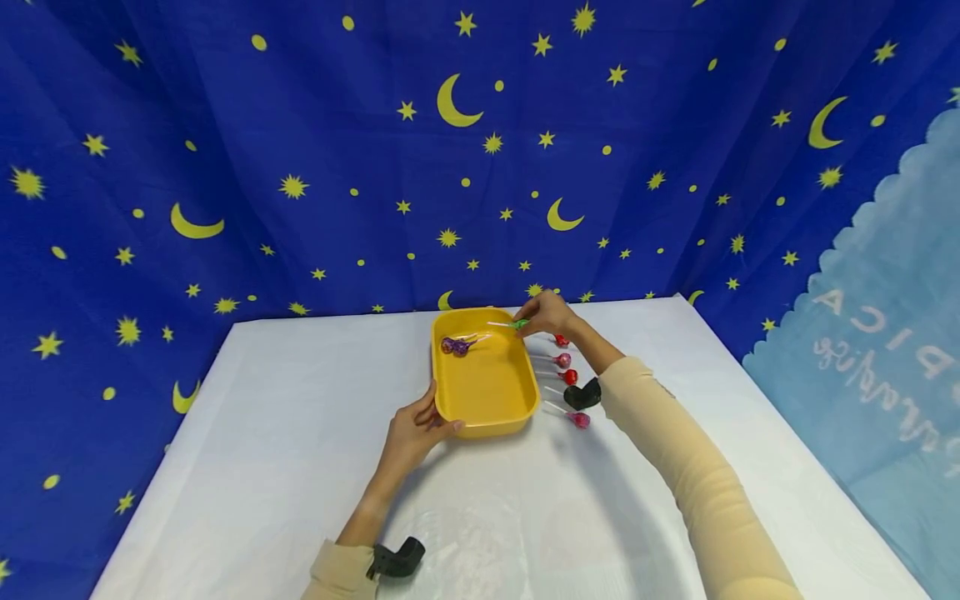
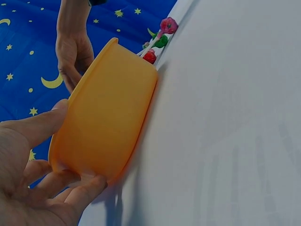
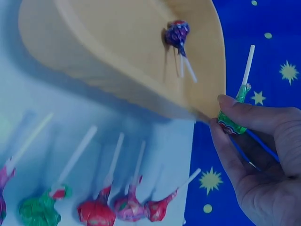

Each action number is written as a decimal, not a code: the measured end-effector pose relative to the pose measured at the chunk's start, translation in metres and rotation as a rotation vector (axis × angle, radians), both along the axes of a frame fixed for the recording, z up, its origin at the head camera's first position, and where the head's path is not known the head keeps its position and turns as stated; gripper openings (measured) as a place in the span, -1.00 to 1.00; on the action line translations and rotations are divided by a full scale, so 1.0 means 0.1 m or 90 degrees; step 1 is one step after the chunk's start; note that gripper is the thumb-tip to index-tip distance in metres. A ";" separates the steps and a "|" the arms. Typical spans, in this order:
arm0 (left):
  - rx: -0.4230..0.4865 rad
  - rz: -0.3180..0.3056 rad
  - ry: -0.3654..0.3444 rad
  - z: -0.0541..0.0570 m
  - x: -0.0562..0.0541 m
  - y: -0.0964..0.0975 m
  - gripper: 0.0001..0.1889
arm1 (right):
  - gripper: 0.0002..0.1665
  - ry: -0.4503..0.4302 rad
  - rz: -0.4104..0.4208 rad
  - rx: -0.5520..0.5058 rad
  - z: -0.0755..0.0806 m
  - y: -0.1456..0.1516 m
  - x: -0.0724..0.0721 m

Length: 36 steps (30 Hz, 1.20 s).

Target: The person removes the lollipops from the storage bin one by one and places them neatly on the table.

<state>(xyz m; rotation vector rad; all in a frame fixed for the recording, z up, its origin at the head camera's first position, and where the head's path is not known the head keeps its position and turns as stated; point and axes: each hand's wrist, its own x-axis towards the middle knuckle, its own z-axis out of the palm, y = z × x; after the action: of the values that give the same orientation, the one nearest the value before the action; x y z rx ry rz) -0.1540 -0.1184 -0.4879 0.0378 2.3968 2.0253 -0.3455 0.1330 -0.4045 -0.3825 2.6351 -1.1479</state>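
Observation:
A yellow plastic tray [image 1: 486, 392] stands on the white table. My left hand [image 1: 412, 429] grips its near left corner, thumb at the rim and fingers against the outer wall [image 2: 106, 108], as the left wrist view shows. Over the tray's far right corner, my right hand [image 1: 547, 314] pinches a green-wrapped lollipop [image 3: 235, 117] by its candy head, the white stick pointing away from the fingers. Purple-wrapped lollipops [image 1: 459, 346] lie inside the tray near its far left side; their exact number is hard to tell.
Right of the tray runs a row of several lollipops, including red [image 3: 96, 213], pink [image 1: 578, 420] and green [image 3: 40, 211] ones, sticks toward the tray. The right wrist's black camera [image 1: 582, 394] hides part of it. A blue star-patterned cloth [image 1: 360, 150] hangs behind the table.

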 end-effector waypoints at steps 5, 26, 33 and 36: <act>0.009 -0.003 -0.004 0.00 0.00 0.00 -0.14 | -0.65 -0.004 -0.022 0.003 0.00 0.14 0.01; 0.003 0.004 -0.029 0.00 -0.01 -0.01 -0.13 | -0.65 -0.024 -0.059 0.020 -0.09 0.68 0.11; 0.005 0.001 -0.030 0.00 -0.02 0.01 -0.13 | -0.65 -0.020 -0.081 0.067 -0.12 0.90 0.14; 0.008 -0.001 -0.027 0.00 -0.02 0.00 -0.13 | -0.64 -0.017 -0.087 0.071 -0.14 0.98 0.16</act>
<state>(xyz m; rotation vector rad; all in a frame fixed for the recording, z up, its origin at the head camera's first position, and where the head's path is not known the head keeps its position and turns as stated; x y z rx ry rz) -0.1559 -0.1181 -0.4882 -0.0029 2.3585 2.0185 -0.3299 0.2307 -0.4185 -0.1668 2.7226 -1.0308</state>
